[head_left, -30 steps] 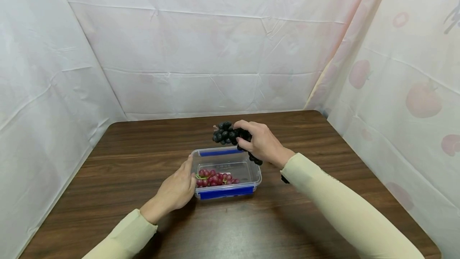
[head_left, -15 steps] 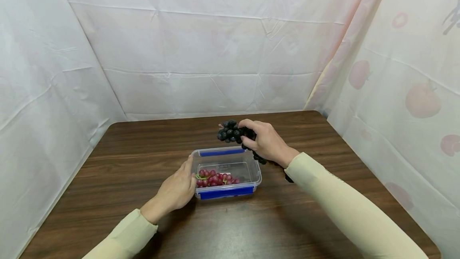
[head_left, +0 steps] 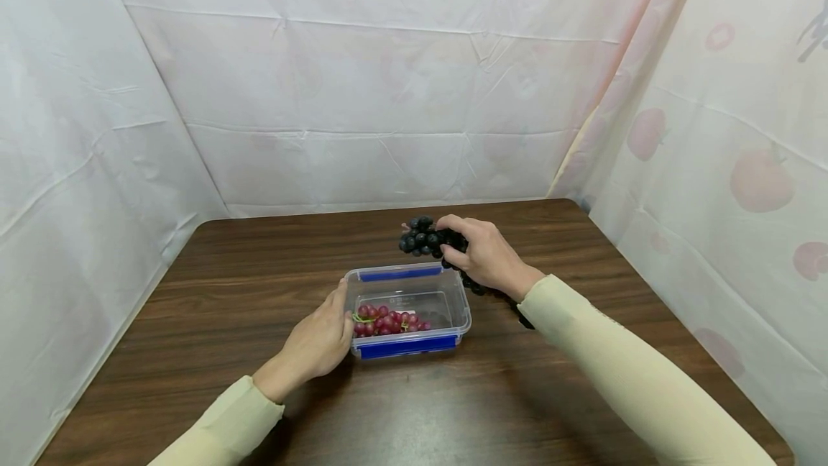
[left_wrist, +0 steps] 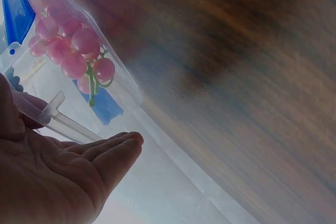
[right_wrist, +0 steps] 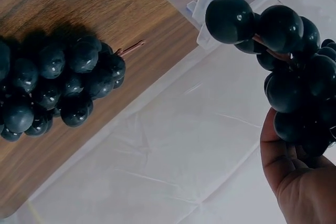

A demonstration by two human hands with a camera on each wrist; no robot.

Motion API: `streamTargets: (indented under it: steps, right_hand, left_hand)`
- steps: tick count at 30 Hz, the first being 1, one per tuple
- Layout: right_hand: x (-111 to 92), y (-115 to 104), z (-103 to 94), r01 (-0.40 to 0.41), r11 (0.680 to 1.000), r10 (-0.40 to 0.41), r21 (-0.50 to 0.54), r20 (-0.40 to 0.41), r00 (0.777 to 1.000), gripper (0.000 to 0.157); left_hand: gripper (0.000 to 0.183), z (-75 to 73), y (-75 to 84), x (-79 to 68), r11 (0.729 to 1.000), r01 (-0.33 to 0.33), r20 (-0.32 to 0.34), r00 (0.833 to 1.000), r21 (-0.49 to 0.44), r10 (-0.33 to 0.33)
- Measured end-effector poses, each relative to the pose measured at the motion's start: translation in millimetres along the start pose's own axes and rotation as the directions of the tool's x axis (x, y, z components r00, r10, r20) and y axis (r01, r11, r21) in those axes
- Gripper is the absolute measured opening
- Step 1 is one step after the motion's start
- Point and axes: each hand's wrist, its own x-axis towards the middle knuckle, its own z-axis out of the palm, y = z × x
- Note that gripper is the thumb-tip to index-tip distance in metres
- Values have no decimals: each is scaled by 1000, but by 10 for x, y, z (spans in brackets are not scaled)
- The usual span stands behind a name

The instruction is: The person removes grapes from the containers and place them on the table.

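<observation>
My right hand [head_left: 485, 250] grips a bunch of black grapes [head_left: 423, 237] above the back right part of a clear plastic container [head_left: 446, 318]. In the right wrist view, the fingers [right_wrist: 275, 153] hold the held bunch's underside and its other end juts out. On the container's left side, my left hand [head_left: 317, 333] holds the wall, with straight fingers [left_wrist: 113, 156] along the outside and the thumb over the rim. Red grapes [head_left: 388, 322] on a green stem lie inside, toward the front left. A second bunch of black grapes [right_wrist: 58, 80] rests on the table, mostly hidden under my right arm in the head view.
Blue locking flaps [head_left: 407, 346] run along the container's front and back. It stands on a dark wooden table [head_left: 259, 265]. White sheets [head_left: 388, 92] hang behind and on both sides, the right one [head_left: 744, 185] with a faint fruit print.
My right hand has drifted a little to the right with the black grapes in it. The left hand, the container and the red grapes have stayed in place.
</observation>
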Motion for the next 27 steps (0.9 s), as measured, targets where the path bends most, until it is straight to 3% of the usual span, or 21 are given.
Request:
streamTargets:
  steps: [27]
  right_hand:
    - [-104,182,-23,-30,999,31,-21,14,999,32]
  left_hand:
    - [64,5,-8,14,1000,3,-3,1000,-8,-3]
